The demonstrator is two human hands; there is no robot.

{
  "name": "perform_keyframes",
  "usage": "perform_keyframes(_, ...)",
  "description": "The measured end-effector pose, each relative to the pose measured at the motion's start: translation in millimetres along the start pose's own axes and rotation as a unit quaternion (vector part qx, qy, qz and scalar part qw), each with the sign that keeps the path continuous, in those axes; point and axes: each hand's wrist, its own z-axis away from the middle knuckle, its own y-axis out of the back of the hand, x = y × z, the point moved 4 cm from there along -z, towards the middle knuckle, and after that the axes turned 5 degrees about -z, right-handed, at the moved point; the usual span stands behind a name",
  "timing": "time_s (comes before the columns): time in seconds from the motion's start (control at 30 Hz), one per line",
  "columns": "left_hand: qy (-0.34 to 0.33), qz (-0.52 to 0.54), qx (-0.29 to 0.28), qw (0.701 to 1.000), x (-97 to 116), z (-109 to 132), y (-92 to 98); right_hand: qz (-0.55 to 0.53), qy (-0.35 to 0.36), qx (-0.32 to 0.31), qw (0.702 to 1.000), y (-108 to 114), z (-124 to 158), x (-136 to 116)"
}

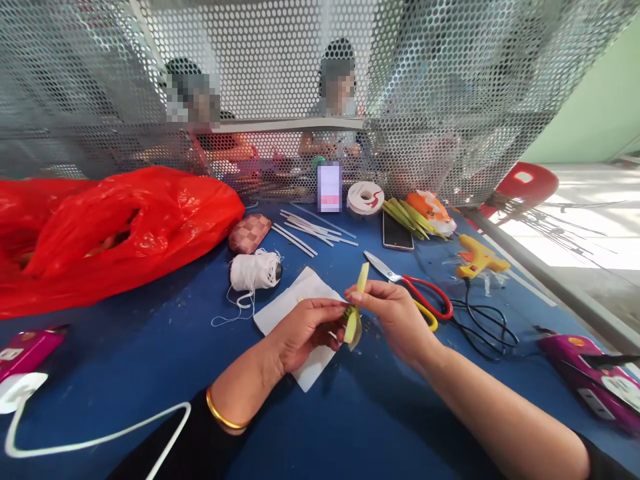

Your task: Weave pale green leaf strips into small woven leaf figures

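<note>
In the middle of the head view, my left hand (306,331) pinches a small green-and-yellow piece (353,325) made of leaf-like strips around a darker, speckled centre. My right hand (395,313) pinches a pale yellow-green strip (363,277) that stands upright just above this piece. Whether the strip is joined to it I cannot tell. Under my left hand lies a sheet of white paper (280,307). Scissors (395,275) with red and yellow handles rest partly behind my right hand, blades pointing away from me.
A white thread spool (254,270), a checkered pouch (250,233) and white sticks (305,230) lie beyond. A ribbon roll (365,198), yellow-green strips (407,217), a phone (398,232) and a yellow glue gun (477,259) are right. A red bag (125,233) fills the left; perforated metal (280,53) stands behind.
</note>
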Motion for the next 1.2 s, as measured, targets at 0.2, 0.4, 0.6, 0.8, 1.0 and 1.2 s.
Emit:
perform_keyframes(0.2,-0.004,-0.036,0.016,0.999,1,0,2.8,0.114,0.070,-0.006,0.991,1,-1,-8)
perform_keyframes(0.4,-0.073,0.029,0.076,0.994,9,-2,9.6,0.263,0.203,0.067,0.941,5,9,-23)
perform_keyframes(0.6,-0.125,0.045,0.062,0.989,16,1,3.1,0.249,0.063,-0.086,0.963,-14,13,4)
perform_keyframes(0.8,-0.143,0.004,0.082,0.986,17,3,4.2,0.332,0.099,-0.088,0.934,-15,14,6)
perform_keyframes(1.0,-0.151,0.003,0.144,0.978,13,3,7.0,0.461,0.177,-0.108,0.863,-24,25,1)
perform_keyframes(1.2,-0.120,0.119,0.135,0.976,4,4,-2.6,0.519,0.271,-0.105,0.804,-32,35,-2)
